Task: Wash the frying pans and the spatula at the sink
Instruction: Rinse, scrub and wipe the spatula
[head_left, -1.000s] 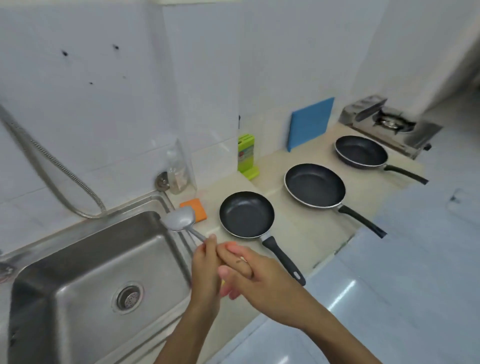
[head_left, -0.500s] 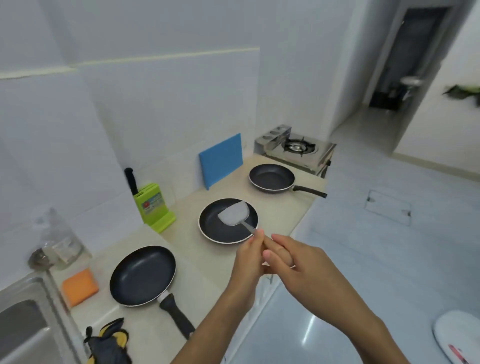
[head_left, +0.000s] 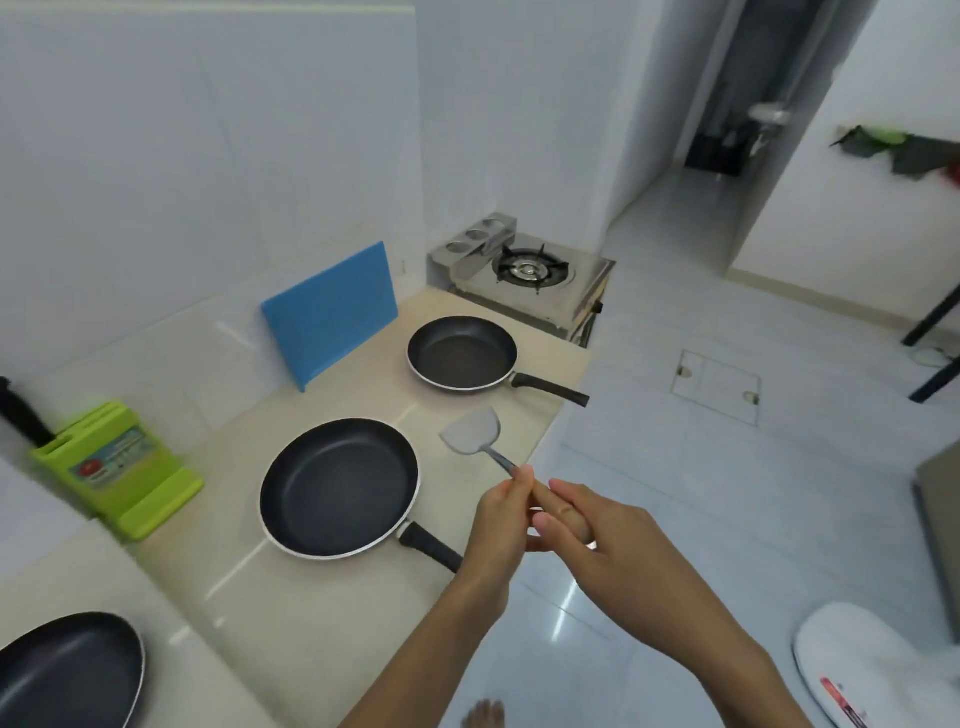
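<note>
Both my hands hold a metal spatula by its handle; its blade points up over the counter's front edge. My left hand grips the shaft near the blade, and my right hand wraps the handle's end. Three black frying pans rest on the beige counter: a middle pan just left of my hands, a far pan near the stove, and a near pan cut off at the bottom left. The sink is out of view.
A blue cutting board leans on the tiled wall. A green knife block stands at the left. A gas stove sits at the counter's far end. White tiled floor lies to the right, with a white object on it.
My view has swung right, away from the sink toward the stove. Both hands kept hold of the spatula, and it now sits to the right of the middle pan instead of over it.
</note>
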